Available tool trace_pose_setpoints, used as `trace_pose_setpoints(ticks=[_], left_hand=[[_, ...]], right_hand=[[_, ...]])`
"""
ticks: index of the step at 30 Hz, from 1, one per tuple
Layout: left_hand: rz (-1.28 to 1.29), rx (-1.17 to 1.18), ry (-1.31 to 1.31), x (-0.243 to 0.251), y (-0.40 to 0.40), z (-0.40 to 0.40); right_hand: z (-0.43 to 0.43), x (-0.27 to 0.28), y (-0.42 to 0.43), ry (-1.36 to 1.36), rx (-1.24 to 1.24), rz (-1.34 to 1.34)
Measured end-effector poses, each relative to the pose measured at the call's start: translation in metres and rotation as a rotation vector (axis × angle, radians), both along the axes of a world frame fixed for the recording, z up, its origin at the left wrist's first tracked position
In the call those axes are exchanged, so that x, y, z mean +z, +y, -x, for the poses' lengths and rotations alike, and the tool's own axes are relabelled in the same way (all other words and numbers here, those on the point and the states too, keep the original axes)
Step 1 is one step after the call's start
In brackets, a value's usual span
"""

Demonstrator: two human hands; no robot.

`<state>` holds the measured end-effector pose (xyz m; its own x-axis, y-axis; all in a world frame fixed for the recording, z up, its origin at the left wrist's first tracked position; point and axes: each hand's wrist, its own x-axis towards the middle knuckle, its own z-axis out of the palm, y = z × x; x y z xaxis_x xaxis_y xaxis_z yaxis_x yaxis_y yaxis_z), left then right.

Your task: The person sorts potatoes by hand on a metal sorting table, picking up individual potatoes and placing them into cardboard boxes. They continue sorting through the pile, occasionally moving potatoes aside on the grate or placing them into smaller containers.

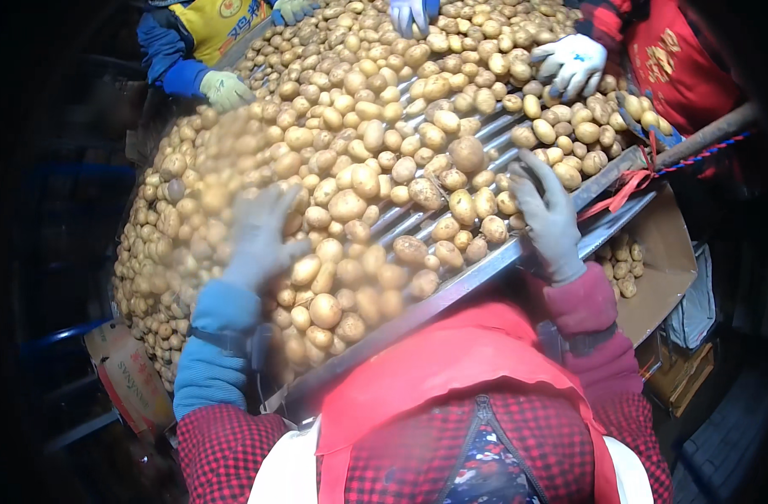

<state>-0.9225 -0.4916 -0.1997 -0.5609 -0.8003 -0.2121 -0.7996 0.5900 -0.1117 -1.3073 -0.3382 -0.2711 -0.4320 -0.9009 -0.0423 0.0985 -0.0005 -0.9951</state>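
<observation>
Many potatoes (346, 206) lie in a broad heap on a slatted metal sorting table (389, 222). My left hand (261, 236), in a grey work glove, is slightly blurred over the heap, thumb and fingers apart. Potatoes lie against its thumb side, and its palm is hidden. My right hand (550, 217), gloved in grey too, reaches over the metal edge rail (469, 280). Its spread fingertips are beside several potatoes at the near edge of the slats, and I see nothing held in it.
Across the heap, other people's gloved hands (572, 63) (226, 90) touch potatoes. A cardboard box (658, 271) with potatoes stands below the rail at right. Red ribbon (633, 186) is tied by a metal pipe (705, 135). Another printed carton (129, 378) is at lower left.
</observation>
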Motion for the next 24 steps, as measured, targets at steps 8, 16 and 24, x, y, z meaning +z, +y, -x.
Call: trace_pose_setpoints(ticks=[8,16,24], left_hand=[[0.003,0.055,-0.191,0.002,-0.002,0.080],[-0.022,-0.217,0.021,-0.036,-0.029,0.100],[0.051,-0.311,0.363,-0.065,-0.105,0.193]], right_hand=[[0.005,-0.025,-0.091,1.015,0.350,-0.152],[0.020,-0.006,-0.069,-0.523,0.180,-0.009],[0.017,-0.005,-0.013,-0.724,0.068,0.069]])
